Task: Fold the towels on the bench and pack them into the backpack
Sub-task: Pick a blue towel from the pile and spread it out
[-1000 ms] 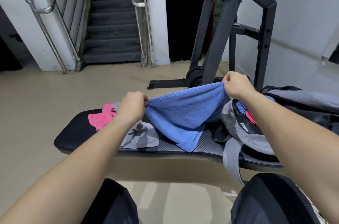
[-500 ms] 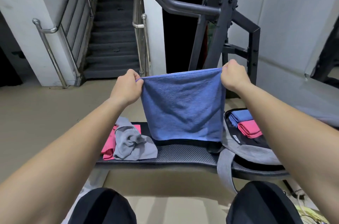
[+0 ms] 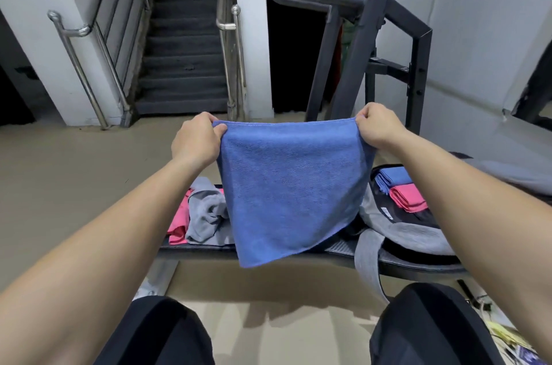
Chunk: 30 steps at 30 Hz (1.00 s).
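A blue towel [image 3: 286, 185] hangs spread out in the air above the black bench [image 3: 418, 264]. My left hand [image 3: 195, 140] pinches its top left corner and my right hand [image 3: 376, 125] pinches its top right corner. The towel's lower edge slants, with its left bottom corner hanging lowest. On the bench to the left lie a crumpled grey towel [image 3: 206, 212] and a pink towel [image 3: 177, 222] partly under it. At the right an open grey backpack [image 3: 400, 230] rests on the bench, with a folded blue towel [image 3: 391, 178] and a folded pink towel [image 3: 407, 197] inside.
A dark steel gym rack [image 3: 358, 45] stands right behind the bench. A staircase [image 3: 185, 36] with metal handrails rises at the back left. My knees in dark trousers [image 3: 424, 325] are close to the bench's front edge. Beige floor spreads to the left.
Both hands have lifted the blue towel off the bench and stretched it flat between them. Over the last half second the towel swung slightly, its lower edge tilting.
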Each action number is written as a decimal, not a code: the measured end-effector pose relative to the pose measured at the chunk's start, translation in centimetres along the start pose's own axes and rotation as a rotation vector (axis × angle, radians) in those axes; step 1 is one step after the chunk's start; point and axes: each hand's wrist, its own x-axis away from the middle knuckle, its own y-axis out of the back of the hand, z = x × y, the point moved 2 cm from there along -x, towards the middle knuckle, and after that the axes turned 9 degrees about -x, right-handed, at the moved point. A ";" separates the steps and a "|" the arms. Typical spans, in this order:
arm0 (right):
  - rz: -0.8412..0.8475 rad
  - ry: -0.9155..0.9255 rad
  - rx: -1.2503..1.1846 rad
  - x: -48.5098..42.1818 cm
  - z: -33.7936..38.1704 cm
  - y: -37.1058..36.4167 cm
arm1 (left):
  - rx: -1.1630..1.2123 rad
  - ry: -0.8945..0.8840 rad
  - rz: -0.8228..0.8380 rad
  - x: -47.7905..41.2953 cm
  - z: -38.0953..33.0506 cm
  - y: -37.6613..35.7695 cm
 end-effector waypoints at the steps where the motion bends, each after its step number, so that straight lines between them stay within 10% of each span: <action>1: 0.015 -0.008 0.022 -0.2 -0.4 -0.6 | -0.012 0.010 0.024 0.0 0.1 -0.6; 30: 0.034 -0.124 -0.188 -2.7 -13.2 -12.5 | 0.078 -0.077 0.182 -0.5 4.4 -16.7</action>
